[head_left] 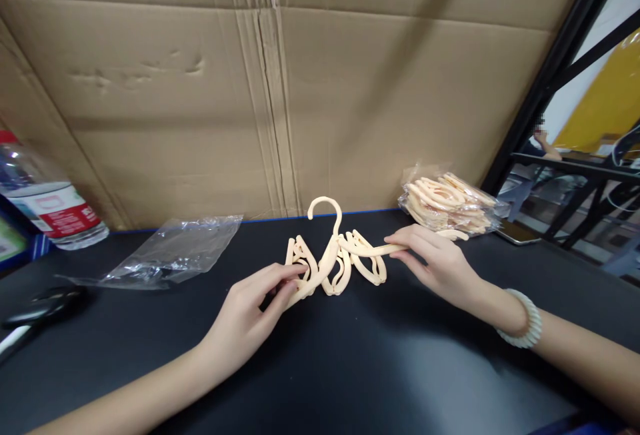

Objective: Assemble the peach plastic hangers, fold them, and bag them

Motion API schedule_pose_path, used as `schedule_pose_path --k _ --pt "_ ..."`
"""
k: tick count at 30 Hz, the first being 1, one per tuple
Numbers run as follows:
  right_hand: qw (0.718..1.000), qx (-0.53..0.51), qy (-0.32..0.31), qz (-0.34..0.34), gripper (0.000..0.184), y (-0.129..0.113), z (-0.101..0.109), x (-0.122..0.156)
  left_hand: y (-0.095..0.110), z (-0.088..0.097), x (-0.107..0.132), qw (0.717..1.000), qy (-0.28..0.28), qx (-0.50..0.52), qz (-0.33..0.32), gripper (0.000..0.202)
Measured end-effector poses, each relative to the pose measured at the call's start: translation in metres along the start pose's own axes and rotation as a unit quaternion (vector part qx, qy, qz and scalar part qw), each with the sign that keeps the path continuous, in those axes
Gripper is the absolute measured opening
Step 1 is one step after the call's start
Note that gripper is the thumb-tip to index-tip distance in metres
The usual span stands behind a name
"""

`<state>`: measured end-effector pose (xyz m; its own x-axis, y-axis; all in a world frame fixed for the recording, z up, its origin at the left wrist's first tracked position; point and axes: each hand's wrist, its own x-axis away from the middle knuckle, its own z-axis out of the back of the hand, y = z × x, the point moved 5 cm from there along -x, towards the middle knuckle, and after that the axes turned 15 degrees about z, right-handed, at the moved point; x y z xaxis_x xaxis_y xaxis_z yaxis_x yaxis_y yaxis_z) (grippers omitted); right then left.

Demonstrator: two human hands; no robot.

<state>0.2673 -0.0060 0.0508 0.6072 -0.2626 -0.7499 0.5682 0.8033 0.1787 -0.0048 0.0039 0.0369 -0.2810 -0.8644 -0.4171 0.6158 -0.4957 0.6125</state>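
- I am looking down at a cream plastic folding hanger (334,258). It is lying on the black table (350,375), and its hook (325,207) is pointing toward the cardboard wall (350,88) behind it.
- The left hand (250,318) is coming from the near-left side of the folding hanger and is gripping its left arm. The fingers are closed over the bar and the thumb is underneath.
- The right hand (435,262) is just to the right of the folding hanger. It is pinching the tip of the right arm between thumb and fingertips, and a pale beaded bracelet (525,322) is sitting on that wrist.
- I am judging the step in hand to be the working of the two arms — they are being held apart, with the small loops bunching in the middle under the hook.
- In my judgement, any further move on these arms is calling for an even pull from both sides and a firm pinch. The plastic is looking thin, and the joint below the hook is the weak place.
- A clear bag packed with similar hangers (447,205) is lying just behind and to the right of the folding hanger, touching the wall.
- An empty clear bag (175,248) is lying to the left of the folding hanger, well apart from it.
- A water bottle (45,205) is lying on its side far to the left, and a dark object (45,305) is lying nearer to me on that side — I cannot tell what it is.
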Motion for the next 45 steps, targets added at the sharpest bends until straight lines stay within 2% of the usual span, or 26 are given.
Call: schedule_pose_path --k 9,14,21,25,31,35,38,40,43,45 --pt "1.0 0.007 0.003 -0.003 0.023 0.005 -0.002 0.002 -0.007 0.001 -0.005 0.997 -0.018 0.026 0.077 0.028" --pt "0.996 0.081 -0.027 0.015 0.02 0.011 0.002 0.003 -0.017 0.001 -0.008 0.988 -0.023 0.079 0.127 0.031" --pt "0.977 0.209 -0.044 -0.019 0.013 0.008 0.012 0.006 -0.014 0.002 -0.007 0.985 -0.016 0.107 0.131 0.029" --pt "0.971 0.233 -0.047 -0.018 0.013 0.007 0.012 0.007 -0.013 0.003 -0.007 0.985 -0.014 0.112 0.132 0.029" --pt "0.995 0.075 0.048 -0.036 0.02 0.01 0.011 0.006 -0.014 0.003 -0.007 0.986 -0.012 0.108 0.13 0.029" --pt "0.992 -0.021 0.056 -0.11 0.036 0.018 0.007 0.008 -0.016 0.002 -0.005 0.986 -0.017 0.1 0.13 0.029" --pt "0.978 -0.118 0.038 -0.165 0.027 0.026 0.001 0.011 -0.017 0.002 -0.004 0.983 -0.024 0.107 0.147 0.03" --pt "0.963 -0.179 0.047 -0.194 0.02 0.03 -0.001 0.012 -0.018 0.003 -0.004 0.979 -0.021 0.116 0.164 0.032" --pt "0.929 -0.276 0.086 -0.233 0.024 0.035 -0.004 0.013 -0.02 0.005 -0.005 0.973 -0.009 0.132 0.187 0.034" --pt "0.905 -0.331 0.091 -0.251 0.025 0.035 -0.006 0.012 -0.021 0.006 -0.005 0.97 -0.001 0.144 0.197 0.035"
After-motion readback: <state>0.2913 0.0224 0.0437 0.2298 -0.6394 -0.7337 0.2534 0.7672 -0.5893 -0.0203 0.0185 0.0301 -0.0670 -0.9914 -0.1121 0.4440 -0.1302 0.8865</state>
